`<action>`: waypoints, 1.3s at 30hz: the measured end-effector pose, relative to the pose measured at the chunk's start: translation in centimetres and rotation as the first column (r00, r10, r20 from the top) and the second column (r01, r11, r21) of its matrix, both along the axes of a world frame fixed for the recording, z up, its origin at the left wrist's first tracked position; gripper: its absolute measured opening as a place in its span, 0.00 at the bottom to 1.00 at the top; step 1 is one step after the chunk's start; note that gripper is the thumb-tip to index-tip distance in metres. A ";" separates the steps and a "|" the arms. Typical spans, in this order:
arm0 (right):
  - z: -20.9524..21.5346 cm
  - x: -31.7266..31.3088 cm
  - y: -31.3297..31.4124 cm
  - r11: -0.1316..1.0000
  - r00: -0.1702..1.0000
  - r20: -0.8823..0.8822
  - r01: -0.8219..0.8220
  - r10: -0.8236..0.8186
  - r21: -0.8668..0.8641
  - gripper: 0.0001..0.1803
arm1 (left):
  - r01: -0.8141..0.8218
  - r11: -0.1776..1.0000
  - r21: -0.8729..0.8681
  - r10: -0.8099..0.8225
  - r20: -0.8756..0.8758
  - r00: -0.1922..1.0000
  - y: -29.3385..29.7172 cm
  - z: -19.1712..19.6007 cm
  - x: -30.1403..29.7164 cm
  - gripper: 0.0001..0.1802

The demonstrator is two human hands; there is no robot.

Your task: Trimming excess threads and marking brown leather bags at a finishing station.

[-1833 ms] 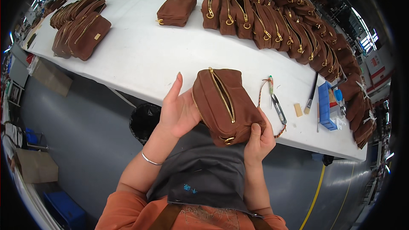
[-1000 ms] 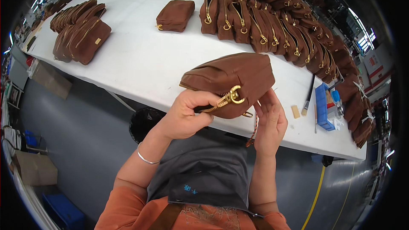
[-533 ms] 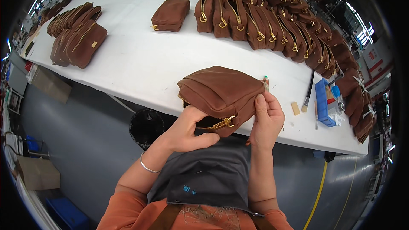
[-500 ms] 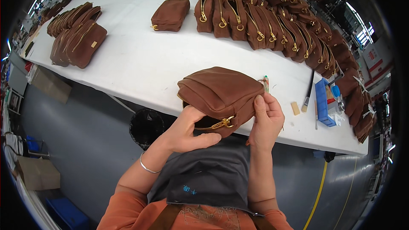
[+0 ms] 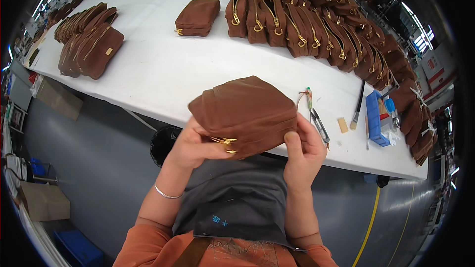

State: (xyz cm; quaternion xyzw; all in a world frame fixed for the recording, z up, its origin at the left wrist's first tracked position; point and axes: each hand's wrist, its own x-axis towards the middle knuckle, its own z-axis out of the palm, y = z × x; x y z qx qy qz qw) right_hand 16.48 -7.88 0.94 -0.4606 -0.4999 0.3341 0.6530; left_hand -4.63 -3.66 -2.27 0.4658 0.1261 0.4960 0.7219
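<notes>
One brown pouch (image 5: 247, 109): you are holding it over the table's (image 5: 148, 69) near edge. Two hands: your left hand (image 5: 187, 144) is gripping its left end beside a gold metal fitting (image 5: 228, 141); your right hand (image 5: 304, 154) is gripping its right end, thumb pressing the side. One green-tipped tool (image 5: 310, 100), lying by the near edge, right of the pouch. One tan block (image 5: 343, 125), one black-handled brush (image 5: 359, 103), one blue tray (image 5: 372, 119): all sitting toward the near right corner. One pouch group (image 5: 96, 52), leaning near the left edge.
</notes>
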 end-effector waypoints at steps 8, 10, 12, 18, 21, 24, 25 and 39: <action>-3.4 1.0 2.4 0.997 0.999 0.040 -0.034 0.037 -0.074 0.28 | 0.005 0.881 -0.474 0.312 0.588 0.746 2.5 -5.4 -2.8 0.19; -3.8 1.0 2.2 0.990 0.997 0.054 -0.048 0.056 -0.134 0.30 | 0.014 0.914 -0.405 0.274 0.644 0.715 3.3 -7.0 -2.7 0.19; -3.6 0.7 1.4 0.945 0.961 -0.178 -0.247 0.210 -0.216 0.31 | 0.053 0.877 -0.478 0.281 0.599 0.750 2.8 -5.1 -1.6 0.21; -3.1 -0.2 1.0 0.964 0.968 -0.083 -0.244 0.236 -0.104 0.36 | -0.035 0.834 -0.551 0.351 0.481 0.803 3.2 -6.6 -1.9 0.26; -3.4 0.1 1.3 0.964 0.965 -0.070 -0.256 0.251 -0.069 0.39 | 0.006 0.806 -0.592 0.366 0.506 0.781 3.4 -6.3 -1.1 0.25; -3.7 0.7 2.0 0.967 0.968 -0.005 -0.250 0.250 -0.046 0.42 | 0.095 0.816 -0.570 0.312 0.574 0.757 3.7 -6.2 -1.4 0.25; -3.8 1.1 2.1 0.966 0.968 0.001 -0.251 0.252 -0.058 0.43 | 0.101 0.796 -0.597 0.324 0.562 0.761 3.7 -5.5 -1.1 0.24; -4.8 1.8 3.8 0.961 0.974 -0.218 -0.113 0.058 -0.251 0.30 | 0.202 0.760 -0.617 0.254 0.569 0.783 3.6 -1.2 0.9 0.24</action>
